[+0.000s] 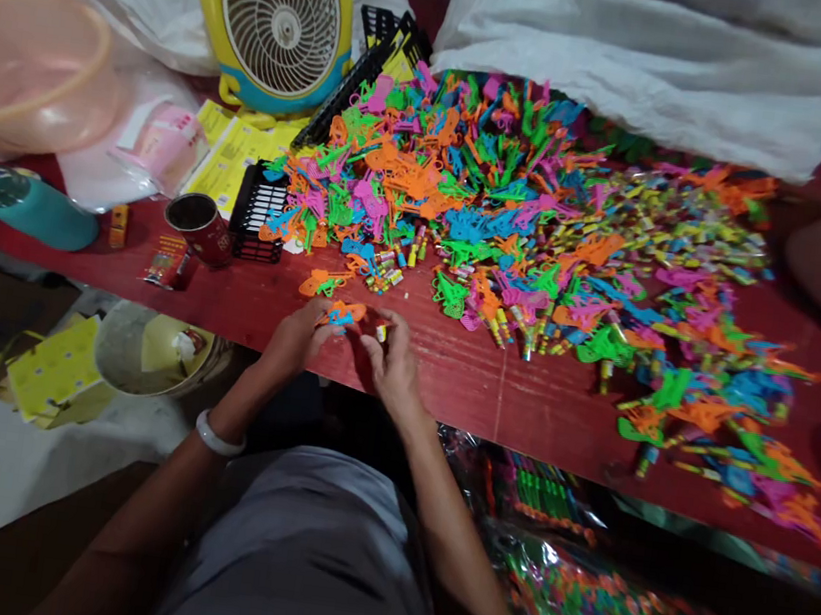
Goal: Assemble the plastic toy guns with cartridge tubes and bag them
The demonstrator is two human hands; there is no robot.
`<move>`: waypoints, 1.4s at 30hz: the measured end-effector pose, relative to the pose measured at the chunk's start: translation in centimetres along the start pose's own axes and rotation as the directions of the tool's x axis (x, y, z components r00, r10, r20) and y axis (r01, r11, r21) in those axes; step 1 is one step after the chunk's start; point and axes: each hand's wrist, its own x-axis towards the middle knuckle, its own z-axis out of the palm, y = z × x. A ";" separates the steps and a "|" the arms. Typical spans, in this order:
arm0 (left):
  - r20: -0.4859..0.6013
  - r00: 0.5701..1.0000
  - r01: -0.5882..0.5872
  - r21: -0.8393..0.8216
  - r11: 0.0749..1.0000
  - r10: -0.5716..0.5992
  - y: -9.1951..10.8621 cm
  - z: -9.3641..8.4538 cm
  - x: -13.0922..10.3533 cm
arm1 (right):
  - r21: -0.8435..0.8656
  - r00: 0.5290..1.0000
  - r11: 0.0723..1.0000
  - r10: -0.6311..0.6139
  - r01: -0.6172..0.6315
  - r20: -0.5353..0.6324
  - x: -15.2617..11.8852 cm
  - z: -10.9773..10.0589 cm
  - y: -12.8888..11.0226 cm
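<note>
Close to the table's front edge, my left hand is closed on a small orange and blue plastic piece. Beside it my right hand pinches a little yellow-banded tube between thumb and finger. The two hands are a short way apart. Just beyond my left hand lie orange and green plastic pieces. Several short tubes with yellow bands rest on the red table beyond my fingers. A large heap of orange, green, blue and pink plastic pieces spreads behind them.
More tubes are heaped at the back right. To the left stand a yellow fan, a dark cup, a teal bottle and a pale orange basin. A bucket sits below the table edge. Filled plastic bags lie at lower right.
</note>
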 end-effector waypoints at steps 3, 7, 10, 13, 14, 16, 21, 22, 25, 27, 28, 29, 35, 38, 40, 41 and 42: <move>0.028 0.999 -0.018 -0.193 0.981 0.024 0.5 0.3 -0.5 | -0.057 0.999 0.998 -0.035 0.034 -0.011 0.6 -0.4 -0.4; 0.056 0.997 -0.030 -0.309 0.951 0.050 1.3 0.2 -0.6 | -0.085 0.983 0.984 -0.147 0.157 0.111 1.6 -2.3 -0.6; 0.073 0.996 -0.031 -0.342 0.939 0.059 2.0 0.1 -0.5 | -0.040 0.977 0.986 -0.158 0.165 0.141 1.7 -2.8 -0.6; 0.110 0.990 -0.045 -0.355 0.934 0.089 2.3 -0.1 -0.6 | -0.009 0.983 0.990 -0.137 0.139 0.121 1.4 -2.6 -0.5; 0.120 0.988 -0.051 -0.354 0.934 0.099 2.3 -0.1 -0.6 | 0.002 0.984 0.991 -0.135 0.136 0.115 1.3 -2.5 -0.5; 0.131 0.985 -0.059 -0.348 0.936 0.111 2.3 -0.1 -0.6 | 0.029 0.983 0.989 -0.144 0.142 0.118 1.2 -2.4 -0.5; 0.102 0.994 -0.011 -0.297 0.955 0.043 2.3 0.4 -0.7 | 0.022 0.968 0.989 -0.150 0.149 0.201 1.1 -2.7 0.0; 0.090 0.996 0.005 -0.273 0.962 0.020 2.4 0.6 -0.8 | 0.021 0.963 0.988 -0.155 0.154 0.219 1.1 -2.8 0.1; 0.060 0.998 0.020 -0.215 0.976 -0.008 2.6 0.9 -0.7 | 0.018 0.952 0.985 -0.171 0.173 0.254 0.7 -2.8 0.5; 0.070 0.997 0.032 -0.219 0.975 -0.017 2.5 1.1 -0.6 | -0.011 0.953 0.982 -0.178 0.187 0.247 0.0 -2.6 0.6; 0.086 0.996 0.047 -0.233 0.971 -0.027 2.3 1.2 -0.6 | -0.029 0.952 0.980 -0.182 0.195 0.246 -0.4 -2.5 0.6; 0.113 0.993 0.069 -0.253 0.965 -0.042 2.1 1.3 -0.6 | -0.045 0.950 0.978 -0.186 0.203 0.251 -0.8 -2.3 0.5; 0.294 0.955 0.055 -0.302 0.952 0.038 2.2 1.5 -0.8 | -0.017 0.898 0.976 -0.193 0.218 0.396 -1.1 -4.7 0.8; 0.162 0.978 -0.088 -0.244 0.966 0.130 2.3 0.6 0.5 | -0.130 0.961 0.973 -0.158 0.191 0.229 0.9 -8.8 1.7; -0.036 0.992 -0.126 -0.085 0.988 0.123 1.9 -0.3 2.0 | -0.270 0.987 0.956 -0.140 0.115 -0.076 2.3 -10.9 2.2; -0.121 0.988 -0.096 0.028 0.995 0.098 1.5 -0.8 2.8 | -0.310 0.968 0.948 -0.139 0.069 -0.209 2.8 -11.3 2.4; -0.174 0.983 -0.038 0.144 0.989 0.063 1.2 -1.2 3.6 | -0.316 0.950 0.948 -0.132 0.037 -0.285 3.1 -11.2 2.5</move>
